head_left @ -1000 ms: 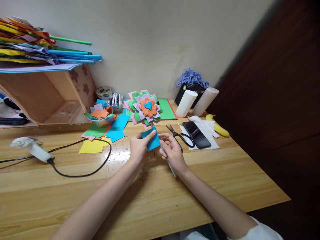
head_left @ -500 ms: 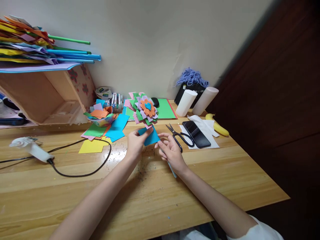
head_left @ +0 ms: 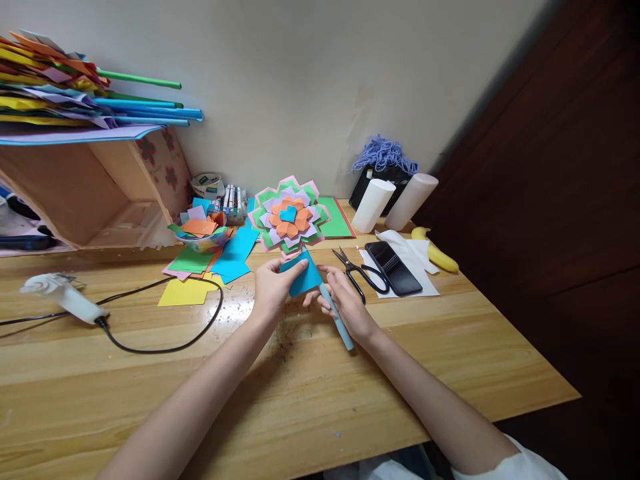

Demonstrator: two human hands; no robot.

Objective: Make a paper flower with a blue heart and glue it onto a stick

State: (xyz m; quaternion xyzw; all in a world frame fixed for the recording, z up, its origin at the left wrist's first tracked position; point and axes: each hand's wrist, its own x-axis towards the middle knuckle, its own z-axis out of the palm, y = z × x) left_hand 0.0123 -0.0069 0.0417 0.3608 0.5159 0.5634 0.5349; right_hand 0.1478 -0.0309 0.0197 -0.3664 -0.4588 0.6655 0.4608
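Observation:
Layered paper flower [head_left: 289, 213] in pink, green, lilac and orange faces me, with a small blue piece at its centre. Its light-blue paper stem [head_left: 341, 329] slants down to the right. My left hand [head_left: 270, 287] pinches a piece of bright blue paper [head_left: 306, 279] between thumb and fingers, against the upper stem just under the bloom. My right hand [head_left: 349, 303] is curled around the stem, with fingertips showing on its left side. Beside that hand lie black-handled scissors [head_left: 361, 272], partly open on the table.
A white glue gun [head_left: 67, 299] and its black cord lie left. Coloured paper sheets [head_left: 187, 292] and a bowl of scraps [head_left: 200, 239] sit behind. To the right are a phone [head_left: 393, 268], a banana [head_left: 441, 257] and white rolls [head_left: 373, 205]. Paper flowers top a box [head_left: 165, 163].
The flower has turned from a tilted side view to face me. The stem shows more in my right hand, whose fingers have shifted along it. My left hand keeps the blue paper.

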